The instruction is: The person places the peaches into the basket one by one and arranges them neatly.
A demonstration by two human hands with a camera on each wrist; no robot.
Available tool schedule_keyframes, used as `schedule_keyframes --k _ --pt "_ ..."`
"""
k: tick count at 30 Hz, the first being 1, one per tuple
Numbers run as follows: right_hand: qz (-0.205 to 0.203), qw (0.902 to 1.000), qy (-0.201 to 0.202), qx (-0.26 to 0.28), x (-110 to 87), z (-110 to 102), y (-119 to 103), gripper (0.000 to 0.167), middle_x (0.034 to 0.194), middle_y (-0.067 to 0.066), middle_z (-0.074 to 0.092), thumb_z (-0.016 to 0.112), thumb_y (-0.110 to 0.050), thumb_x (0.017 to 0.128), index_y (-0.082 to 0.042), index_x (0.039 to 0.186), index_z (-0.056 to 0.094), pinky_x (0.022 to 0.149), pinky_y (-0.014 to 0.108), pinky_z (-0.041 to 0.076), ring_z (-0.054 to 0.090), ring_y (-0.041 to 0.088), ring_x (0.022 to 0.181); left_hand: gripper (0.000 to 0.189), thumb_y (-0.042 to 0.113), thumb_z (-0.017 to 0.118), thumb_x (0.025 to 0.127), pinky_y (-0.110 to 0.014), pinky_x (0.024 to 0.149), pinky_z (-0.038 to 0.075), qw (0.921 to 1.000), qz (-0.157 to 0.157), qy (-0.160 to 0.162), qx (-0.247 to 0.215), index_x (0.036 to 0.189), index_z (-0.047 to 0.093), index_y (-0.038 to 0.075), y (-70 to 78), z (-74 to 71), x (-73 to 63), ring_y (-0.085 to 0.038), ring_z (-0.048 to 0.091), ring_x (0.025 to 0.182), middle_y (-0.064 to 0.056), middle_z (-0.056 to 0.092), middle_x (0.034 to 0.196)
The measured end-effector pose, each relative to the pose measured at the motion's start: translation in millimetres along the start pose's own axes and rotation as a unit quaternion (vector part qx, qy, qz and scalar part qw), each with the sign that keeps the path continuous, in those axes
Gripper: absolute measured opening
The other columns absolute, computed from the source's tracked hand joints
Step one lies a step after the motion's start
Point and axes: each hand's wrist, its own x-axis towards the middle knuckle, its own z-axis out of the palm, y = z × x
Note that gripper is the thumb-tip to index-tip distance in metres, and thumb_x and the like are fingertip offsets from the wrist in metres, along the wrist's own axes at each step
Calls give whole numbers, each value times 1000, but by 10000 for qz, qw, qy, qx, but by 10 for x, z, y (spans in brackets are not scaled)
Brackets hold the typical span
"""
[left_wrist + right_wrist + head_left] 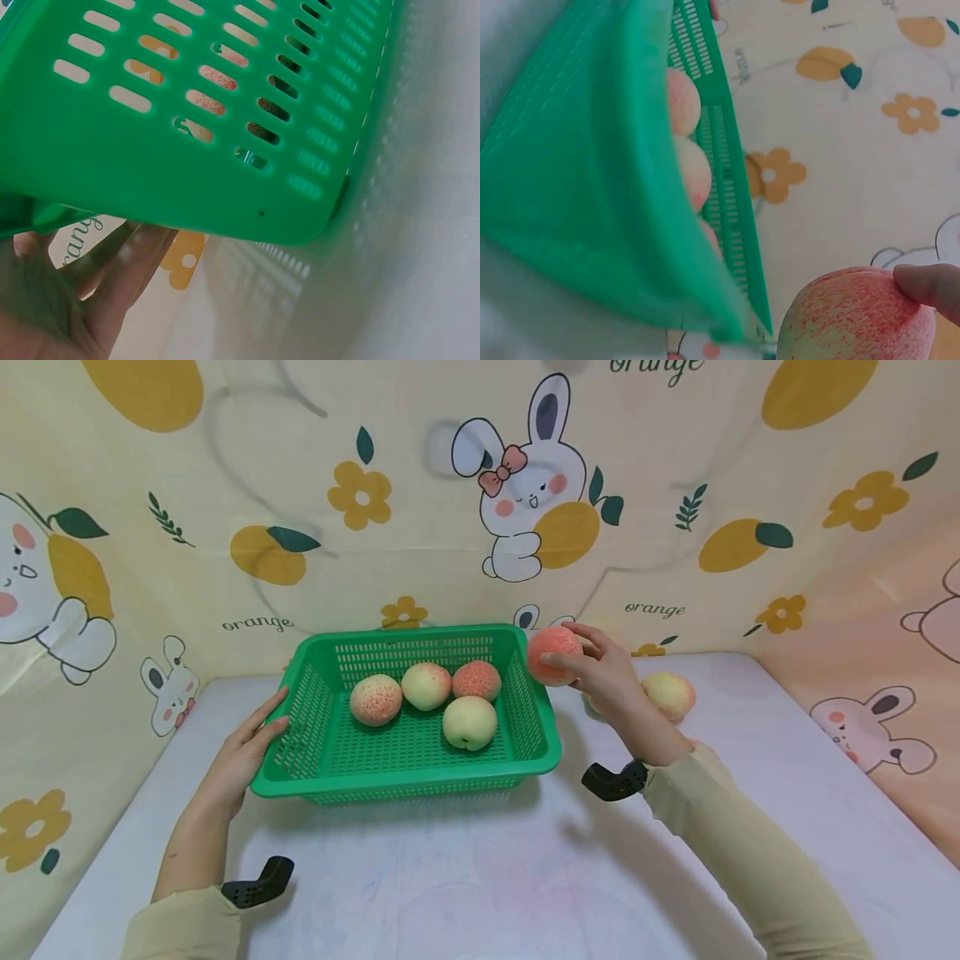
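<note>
A green plastic basket [405, 772] with slotted walls holds several peaches; among them are a speckled peach [377, 700] and a pale yellow one [469, 723]. My left hand [238, 762] grips the basket's left rim, its fingertips showing over the edge. In the left wrist view that hand [112, 289] lies beside the rim, its fingertips hidden behind it. My right hand [609, 677] holds a reddish peach [553, 656] between thumb and fingers, above the basket's right rim. The right wrist view shows this peach [855, 319] outside the basket with the thumb on it.
On the white table [480, 877], a yellowish peach [671, 695] lies behind my right wrist, with others partly hidden by the hand and forearm. A patterned cloth [420, 552] hangs directly behind the table and along its sides.
</note>
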Motion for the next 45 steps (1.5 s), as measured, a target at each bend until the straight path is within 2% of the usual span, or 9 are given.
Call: schedule_keyframes --k 4,6,8,10,16,20,31,38,45 --pt "-118 9997 -170 140 20 127 -33 68 136 13 44 70 -21 87 -18 146 38 91 35 44 46 23 114 60 49 36 101 -46 98 32 10000 -55 22 26 153 11 36 -13 -9 -1 -35 27 136 -9 5 162" --pt "-185 9992 -275 230 29 187 -43 66 135 13 44 70 -20 87 -17 146 38 93 36 44 46 23 115 60 49 37 101 -53 104 29 10000 -77 17 -29 153 11 36 -19 -11 1 -37 22 139 -8 4 162" --pt "-262 9987 -339 288 41 244 -44 64 132 12 45 69 -18 88 -16 145 39 92 36 45 47 23 113 60 48 38 101 -61 108 19 9999 -77 -6 -115 153 11 36 -22 -12 1 -39 12 144 -7 2 162" --pt "-307 9983 -396 312 51 295 -45 63 129 11 46 68 -16 87 -14 144 40 89 34 46 48 22 110 60 48 38 101 -63 109 15 9998 -75 -19 -164 153 12 37 -23 -12 -1 -39 9 144 -6 1 162" --pt "-284 9982 -424 302 75 441 -47 64 129 13 47 71 -14 84 -14 142 44 77 29 47 50 21 104 60 48 38 101 -61 108 17 9998 -44 -11 -184 154 12 36 -13 -7 -18 -39 12 143 -7 2 162" --pt "-226 9983 -471 247 83 536 -60 64 131 15 45 73 -14 82 -15 141 47 77 29 47 48 21 105 59 47 39 101 -62 109 15 9997 -48 -4 -225 153 13 36 -6 -5 -19 -38 9 144 -6 2 162" --pt "-38 9923 -1240 16 124 790 -125 60 126 16 54 72 -9 83 -13 138 49 76 30 49 54 22 101 60 48 40 101 -64 110 12 9997 -57 27 -229 153 14 36 13 -9 -17 -38 7 146 -5 3 162" --pt "251 9842 -1752 -85 184 958 -201 59 130 16 52 71 -9 83 -13 138 49 86 43 49 55 24 101 60 47 39 101 -63 109 15 9997 -11 29 -223 153 13 36 9 -14 -13 -38 10 144 -6 4 162" --pt "464 9779 -1989 -450 237 1152 -229 61 136 13 50 72 -12 82 -14 138 49 97 49 44 51 27 114 59 45 38 102 -64 109 14 9998 18 37 -171 154 14 35 14 -9 -6 -40 9 145 -7 4 162"
